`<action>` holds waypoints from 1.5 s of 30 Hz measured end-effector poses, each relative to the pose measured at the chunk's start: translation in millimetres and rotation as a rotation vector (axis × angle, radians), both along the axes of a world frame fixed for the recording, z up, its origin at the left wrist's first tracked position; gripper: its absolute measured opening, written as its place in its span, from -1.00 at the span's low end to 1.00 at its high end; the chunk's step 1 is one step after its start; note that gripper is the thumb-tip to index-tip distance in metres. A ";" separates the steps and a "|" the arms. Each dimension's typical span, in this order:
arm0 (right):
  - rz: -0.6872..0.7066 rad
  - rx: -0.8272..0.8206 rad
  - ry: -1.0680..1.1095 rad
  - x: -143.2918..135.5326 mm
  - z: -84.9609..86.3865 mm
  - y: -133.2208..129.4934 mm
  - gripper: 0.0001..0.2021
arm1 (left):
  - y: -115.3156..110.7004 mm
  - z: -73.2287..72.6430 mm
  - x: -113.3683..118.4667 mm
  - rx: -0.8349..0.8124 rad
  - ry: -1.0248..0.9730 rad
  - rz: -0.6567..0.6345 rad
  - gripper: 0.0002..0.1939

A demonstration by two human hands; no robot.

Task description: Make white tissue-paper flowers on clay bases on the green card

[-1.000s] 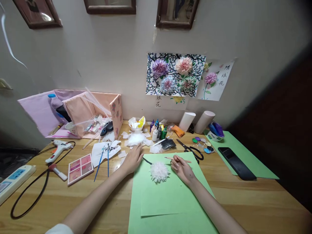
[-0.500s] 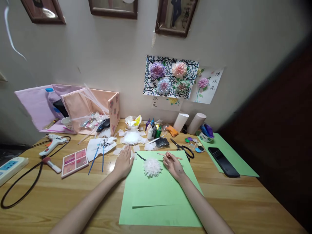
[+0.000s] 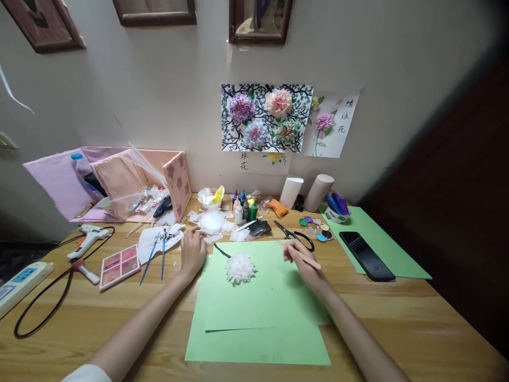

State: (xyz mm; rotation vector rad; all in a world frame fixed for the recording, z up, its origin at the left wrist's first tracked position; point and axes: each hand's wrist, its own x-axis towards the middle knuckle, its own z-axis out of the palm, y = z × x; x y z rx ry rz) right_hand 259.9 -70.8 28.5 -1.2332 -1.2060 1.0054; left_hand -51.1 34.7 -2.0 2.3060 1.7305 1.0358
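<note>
Right of the middle, the right hand (image 3: 305, 269) pinches a pencil (image 3: 312, 262) over green paper (image 3: 258, 307). Left of the middle, the left hand (image 3: 193, 252) bends its fingers; I can't tell if they hold anything.

Between the left hand (image 3: 193, 249) and the right hand (image 3: 299, 254), the paper flower (image 3: 240, 269) is white, its stem (image 3: 222, 252) black, the paper sheets (image 3: 258, 313) under it light green. The pencil (image 3: 310, 260) in the right hand is pinkish tan. Left of the left hand, the paintbrushes (image 3: 163, 257) are blue. Beyond both hands, the floral artwork (image 3: 267, 118) has purple, pink, bluish and greenish blossoms over black branches.
</note>
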 end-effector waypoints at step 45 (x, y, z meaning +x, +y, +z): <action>-0.051 -0.388 -0.011 -12.8 -42.0 -5.3 -0.51 | -50.2 22.2 -54.5 -0.322 -0.323 0.138 -0.70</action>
